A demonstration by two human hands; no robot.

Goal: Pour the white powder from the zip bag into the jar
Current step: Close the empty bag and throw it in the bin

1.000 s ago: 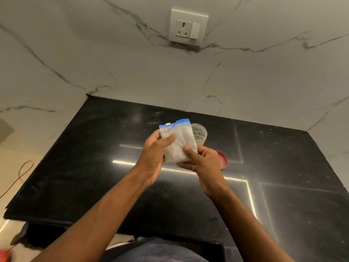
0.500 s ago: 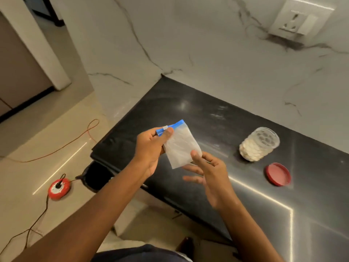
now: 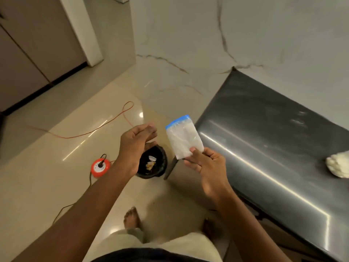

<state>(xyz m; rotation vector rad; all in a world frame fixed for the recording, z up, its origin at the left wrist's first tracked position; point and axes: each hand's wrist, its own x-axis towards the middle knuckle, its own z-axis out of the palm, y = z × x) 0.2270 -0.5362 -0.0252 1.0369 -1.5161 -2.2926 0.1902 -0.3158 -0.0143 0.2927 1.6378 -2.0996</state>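
My right hand (image 3: 207,165) pinches the lower corner of the small clear zip bag (image 3: 184,138), which has a blue strip along its top. The bag stands upright in the air, just left of the dark counter (image 3: 264,138), with a whitish film inside. My left hand (image 3: 135,146) hovers above a black bin (image 3: 153,163) on the floor, fingers loosely curved and holding nothing, apart from the bag. The jar (image 3: 339,166), packed with white powder, shows only partly at the right edge, on the counter. Its red lid is out of view.
The black bin on the floor holds a few scraps. A red extension reel (image 3: 100,167) with an orange cable (image 3: 105,127) lies on the tiled floor to the left. My bare feet (image 3: 132,218) stand below. A marble wall rises behind the counter.
The view has swung left, away from the jar and toward the floor. My left hand has let go of the bag's top and moved over the bin. My right hand now holds the bag.
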